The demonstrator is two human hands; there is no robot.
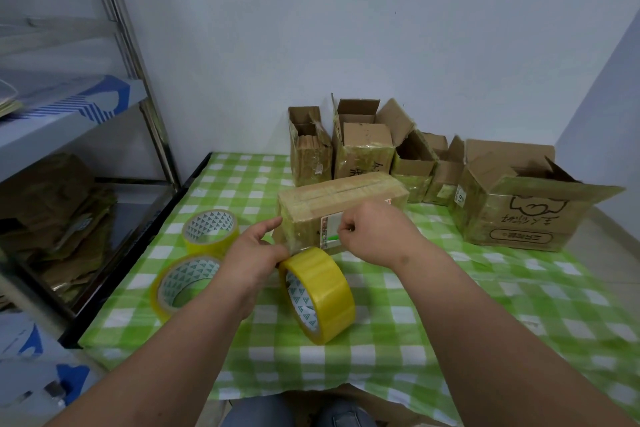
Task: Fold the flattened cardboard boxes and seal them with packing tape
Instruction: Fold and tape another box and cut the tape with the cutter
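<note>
Spare tape rolls (210,229) (two, yellow) sit left of both hands (372,236).

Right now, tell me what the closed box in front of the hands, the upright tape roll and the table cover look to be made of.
Closed box: brown corrugated-looking cardboard, matte, with glossy tape strips along the top seam.
Upright tape roll: translucent yellowish plastic film, shiny, on a printed core, probably paper.
Table cover: green and white check, thin and slightly wrinkled; cloth or plastic sheet, hard to tell.

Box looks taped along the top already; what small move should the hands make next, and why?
Probably cut the tape strip. The yellow tape roll hangs off the closed box by that strip, the left hand holds it down, and the right hand pinches something small and green there.
</note>
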